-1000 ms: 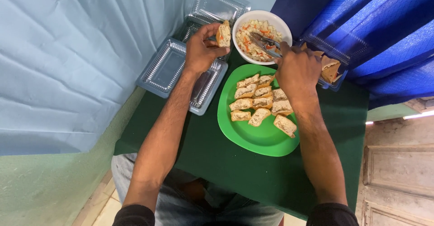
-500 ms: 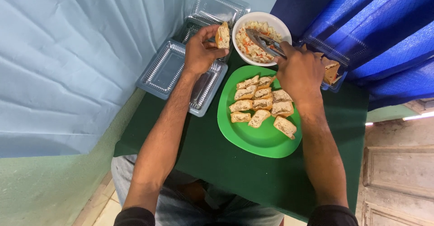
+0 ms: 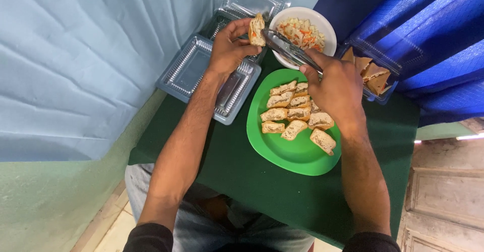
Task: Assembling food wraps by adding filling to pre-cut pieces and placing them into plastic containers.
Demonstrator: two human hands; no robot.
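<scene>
Your left hand (image 3: 227,50) pinches a split bread piece (image 3: 256,29) upright, opening facing the tongs (image 3: 290,50). Your right hand (image 3: 333,85) fingers close around them, tips beside the far slaw bowl (image 3: 327,27).

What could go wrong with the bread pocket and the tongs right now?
The left hand holds the filled bread pocket above the clear trays, so filling could drop there. The tongs in the right hand cross the white bowl; a bump might tip salad out. The right wrist hovers over the green plate of pieces.
</scene>
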